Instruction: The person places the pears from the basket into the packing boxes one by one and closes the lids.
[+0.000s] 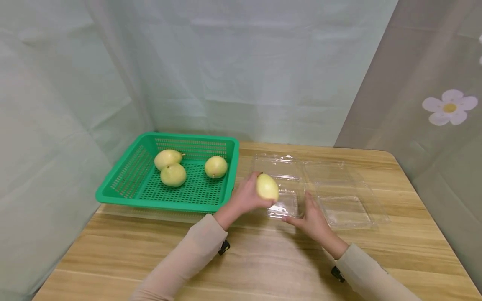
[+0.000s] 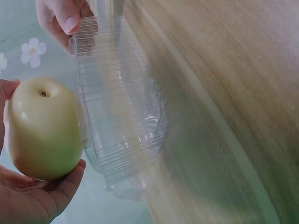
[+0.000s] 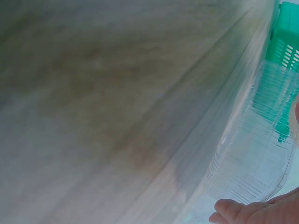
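Observation:
My left hand (image 1: 248,195) holds a pale yellow pear (image 1: 267,187) between thumb and fingers, above a clear plastic clamshell container (image 1: 289,205) that lies with its lid folded back. In the left wrist view, the pear (image 2: 44,133) is right beside the container's rim, its dimpled end showing. My right hand (image 1: 314,219) grips the near right corner of the same container, thumb along the front edge and fingers along the side. From the right wrist view, fingertips (image 3: 229,210) show at the ribbed wall of the container (image 3: 252,158).
Left of the containers, a green plastic basket (image 1: 235,167) holds three more pears, two touching at its left (image 1: 173,174) and one at its right (image 1: 216,167). A second clear clamshell (image 1: 344,209) lies opened to the right. Pale curtains hang behind the wooden table (image 1: 256,267).

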`<state>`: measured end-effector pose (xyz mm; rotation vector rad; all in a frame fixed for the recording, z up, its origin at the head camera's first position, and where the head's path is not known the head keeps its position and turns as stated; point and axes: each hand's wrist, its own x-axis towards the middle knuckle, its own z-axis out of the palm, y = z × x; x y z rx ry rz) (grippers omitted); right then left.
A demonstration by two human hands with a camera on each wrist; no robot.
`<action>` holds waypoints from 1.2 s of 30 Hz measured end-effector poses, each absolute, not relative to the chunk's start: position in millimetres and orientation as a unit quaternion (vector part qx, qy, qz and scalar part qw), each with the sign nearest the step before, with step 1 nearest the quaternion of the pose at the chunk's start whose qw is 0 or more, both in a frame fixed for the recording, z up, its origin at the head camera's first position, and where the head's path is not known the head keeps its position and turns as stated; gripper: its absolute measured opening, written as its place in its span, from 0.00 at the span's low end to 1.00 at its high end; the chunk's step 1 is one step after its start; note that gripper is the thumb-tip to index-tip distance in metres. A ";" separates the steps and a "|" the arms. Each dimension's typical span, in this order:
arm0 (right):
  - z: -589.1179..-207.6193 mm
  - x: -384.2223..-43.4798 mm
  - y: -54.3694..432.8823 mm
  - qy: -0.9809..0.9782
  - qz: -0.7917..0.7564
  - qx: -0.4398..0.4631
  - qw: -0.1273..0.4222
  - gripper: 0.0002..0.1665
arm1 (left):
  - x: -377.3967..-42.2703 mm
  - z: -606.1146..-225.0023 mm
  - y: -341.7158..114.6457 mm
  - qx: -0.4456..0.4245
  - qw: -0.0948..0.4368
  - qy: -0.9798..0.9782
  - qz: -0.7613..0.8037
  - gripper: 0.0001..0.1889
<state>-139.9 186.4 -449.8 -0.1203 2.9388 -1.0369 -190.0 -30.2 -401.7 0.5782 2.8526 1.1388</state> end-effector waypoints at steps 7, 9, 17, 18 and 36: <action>-450.7 -140.2 186.2 0.942 -0.334 -0.034 0.014 0.70 | -191.3 -406.3 -27.5 0.195 0.022 0.904 0.381 0.49; -451.4 -140.1 186.0 0.941 -0.336 -0.035 0.012 0.70 | -192.1 -408.5 -26.9 0.194 0.025 0.904 0.381 0.49; -452.3 -140.2 184.9 0.941 -0.336 -0.041 0.011 0.71 | -195.6 -418.9 -25.1 0.193 0.032 0.905 0.379 0.47; -452.0 -140.1 185.1 0.941 -0.335 -0.041 0.011 0.71 | -196.0 -419.3 -24.5 0.195 0.032 0.905 0.376 0.47; -451.6 -138.2 186.0 0.942 -0.333 -0.045 0.007 0.71 | -194.8 -421.8 -12.7 0.200 0.057 0.928 0.310 0.49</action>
